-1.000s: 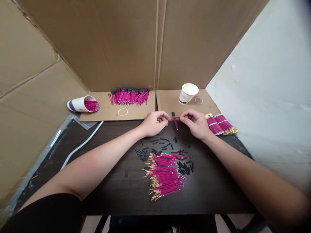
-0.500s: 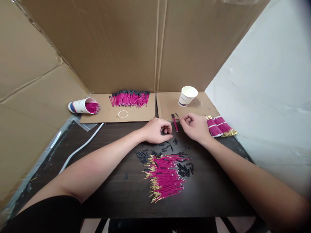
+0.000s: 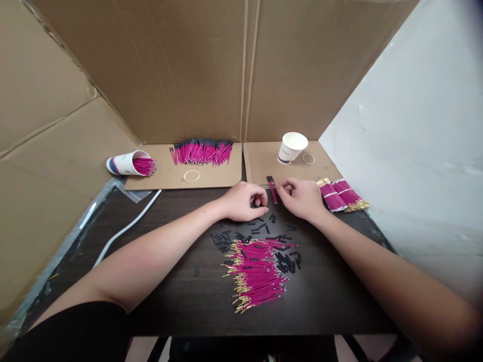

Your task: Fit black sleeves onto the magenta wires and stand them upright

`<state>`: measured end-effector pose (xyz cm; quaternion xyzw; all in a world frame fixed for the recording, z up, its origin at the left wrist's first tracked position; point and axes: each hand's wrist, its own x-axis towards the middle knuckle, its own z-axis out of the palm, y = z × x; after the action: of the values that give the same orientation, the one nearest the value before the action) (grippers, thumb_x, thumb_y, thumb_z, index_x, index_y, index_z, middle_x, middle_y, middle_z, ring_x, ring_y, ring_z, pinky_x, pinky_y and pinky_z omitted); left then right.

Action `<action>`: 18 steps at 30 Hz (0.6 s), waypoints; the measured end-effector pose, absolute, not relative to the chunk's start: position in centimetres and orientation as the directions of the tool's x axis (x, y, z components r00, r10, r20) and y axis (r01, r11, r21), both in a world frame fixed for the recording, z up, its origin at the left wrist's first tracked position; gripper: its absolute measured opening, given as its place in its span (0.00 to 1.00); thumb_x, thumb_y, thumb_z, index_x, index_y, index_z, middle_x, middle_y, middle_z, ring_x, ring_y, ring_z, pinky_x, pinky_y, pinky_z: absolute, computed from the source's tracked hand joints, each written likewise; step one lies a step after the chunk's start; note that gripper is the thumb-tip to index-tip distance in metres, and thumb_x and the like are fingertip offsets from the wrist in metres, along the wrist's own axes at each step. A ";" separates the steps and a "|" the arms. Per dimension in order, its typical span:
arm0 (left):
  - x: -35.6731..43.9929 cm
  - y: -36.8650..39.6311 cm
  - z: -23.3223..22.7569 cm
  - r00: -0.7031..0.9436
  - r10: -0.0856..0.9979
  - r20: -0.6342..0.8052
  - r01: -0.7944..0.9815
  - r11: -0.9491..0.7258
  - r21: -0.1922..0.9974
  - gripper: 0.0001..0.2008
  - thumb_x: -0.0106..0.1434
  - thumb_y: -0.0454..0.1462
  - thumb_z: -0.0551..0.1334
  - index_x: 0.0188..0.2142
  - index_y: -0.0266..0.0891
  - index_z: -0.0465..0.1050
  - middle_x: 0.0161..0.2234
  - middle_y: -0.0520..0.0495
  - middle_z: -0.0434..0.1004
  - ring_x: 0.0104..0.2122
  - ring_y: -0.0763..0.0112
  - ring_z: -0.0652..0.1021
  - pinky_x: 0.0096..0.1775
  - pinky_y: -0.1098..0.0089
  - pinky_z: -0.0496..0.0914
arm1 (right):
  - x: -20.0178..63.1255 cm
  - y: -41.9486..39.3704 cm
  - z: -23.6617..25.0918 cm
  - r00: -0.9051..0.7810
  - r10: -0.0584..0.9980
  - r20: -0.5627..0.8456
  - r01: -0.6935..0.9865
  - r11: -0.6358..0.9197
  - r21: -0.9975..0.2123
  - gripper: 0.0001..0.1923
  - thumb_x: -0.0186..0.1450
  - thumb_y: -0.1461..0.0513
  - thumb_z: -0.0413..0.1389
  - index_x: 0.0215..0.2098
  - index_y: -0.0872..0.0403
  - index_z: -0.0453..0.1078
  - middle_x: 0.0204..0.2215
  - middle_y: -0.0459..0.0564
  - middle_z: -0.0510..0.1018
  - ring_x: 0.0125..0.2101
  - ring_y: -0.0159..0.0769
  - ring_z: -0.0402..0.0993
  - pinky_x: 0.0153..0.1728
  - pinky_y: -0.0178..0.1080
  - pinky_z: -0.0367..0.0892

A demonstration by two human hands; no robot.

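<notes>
My left hand (image 3: pixel 244 202) rests on the dark table with its fingers curled and the thumb close to them; anything inside is hidden. Small black sleeves (image 3: pixel 262 227) lie scattered just below it. My right hand (image 3: pixel 301 197) is closed in a pinch at a thin magenta stick with a black cap, beside a small row of black-capped magenta sticks (image 3: pixel 272 191). The fingertips largely cover what they pinch. Nearer the front edge spreads a pile of magenta sticks (image 3: pixel 260 279) with gold and silver ends, with black sleeves on and around it.
Many black-capped sticks (image 3: pixel 204 152) lie on the cardboard (image 3: pixel 158 176) at the back. A tipped paper cup (image 3: pixel 123 164) holds magenta sticks at left. An upright paper cup (image 3: pixel 291 149), rubber bands (image 3: pixel 191 176) and banded bundles (image 3: pixel 341 196) sit around; a white cable (image 3: pixel 128 226) crosses the left.
My right hand has moved slightly left, bringing the black-capped stick from apart to beside the small row. My left hand has stayed in place.
</notes>
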<state>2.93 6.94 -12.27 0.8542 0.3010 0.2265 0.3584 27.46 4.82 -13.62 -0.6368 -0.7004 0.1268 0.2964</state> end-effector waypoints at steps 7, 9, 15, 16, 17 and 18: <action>2.9 6.9 -12.2 0.717 0.674 0.178 0.342 -0.563 0.752 0.06 0.63 0.39 0.71 0.35 0.38 0.81 0.30 0.50 0.79 0.29 0.71 0.73 0.35 0.66 0.68 | 27.9 5.0 -14.2 -0.062 0.960 0.274 0.783 0.217 -0.583 0.11 0.71 0.55 0.62 0.35 0.49 0.84 0.27 0.47 0.84 0.27 0.41 0.79 0.33 0.42 0.63; 2.9 6.9 -12.2 0.717 0.675 0.173 0.345 -0.559 0.754 0.05 0.63 0.39 0.71 0.35 0.39 0.81 0.31 0.50 0.79 0.29 0.71 0.73 0.35 0.66 0.68 | 27.9 5.0 -14.2 -0.083 0.959 0.272 0.774 0.234 -0.588 0.11 0.72 0.55 0.62 0.36 0.49 0.84 0.27 0.46 0.84 0.26 0.41 0.79 0.33 0.42 0.64; 2.9 6.9 -12.1 0.715 0.679 0.165 0.357 -0.557 0.750 0.05 0.63 0.38 0.71 0.35 0.38 0.82 0.31 0.50 0.79 0.29 0.70 0.73 0.36 0.67 0.67 | 28.0 5.0 -14.2 -0.095 0.956 0.279 0.769 0.248 -0.590 0.09 0.72 0.57 0.63 0.37 0.49 0.85 0.27 0.46 0.84 0.26 0.41 0.78 0.33 0.42 0.65; 2.9 6.9 -12.1 0.716 0.678 0.164 0.357 -0.558 0.749 0.05 0.63 0.38 0.71 0.35 0.38 0.82 0.31 0.50 0.79 0.29 0.70 0.73 0.36 0.66 0.67 | 28.0 5.0 -14.2 -0.096 0.956 0.277 0.768 0.248 -0.590 0.09 0.72 0.57 0.63 0.37 0.49 0.85 0.27 0.46 0.84 0.26 0.41 0.78 0.33 0.42 0.65; 2.9 6.9 -12.1 0.717 0.678 0.163 0.357 -0.558 0.749 0.05 0.63 0.38 0.71 0.36 0.38 0.82 0.31 0.49 0.79 0.29 0.70 0.74 0.36 0.66 0.67 | 28.0 5.0 -14.1 -0.099 0.957 0.274 0.768 0.249 -0.591 0.09 0.72 0.57 0.63 0.37 0.49 0.85 0.27 0.46 0.84 0.26 0.40 0.78 0.33 0.42 0.65; 2.9 6.9 -12.1 0.718 0.677 0.162 0.356 -0.558 0.749 0.05 0.63 0.38 0.71 0.36 0.38 0.82 0.31 0.49 0.79 0.29 0.70 0.74 0.36 0.66 0.67 | 28.0 5.0 -14.1 -0.105 0.957 0.271 0.767 0.251 -0.591 0.09 0.71 0.57 0.63 0.36 0.49 0.84 0.27 0.46 0.84 0.26 0.40 0.77 0.33 0.42 0.65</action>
<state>2.94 6.88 -12.12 0.8541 0.3024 0.2225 0.3599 28.01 4.96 -14.13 -0.5925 -0.7274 0.1530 0.3107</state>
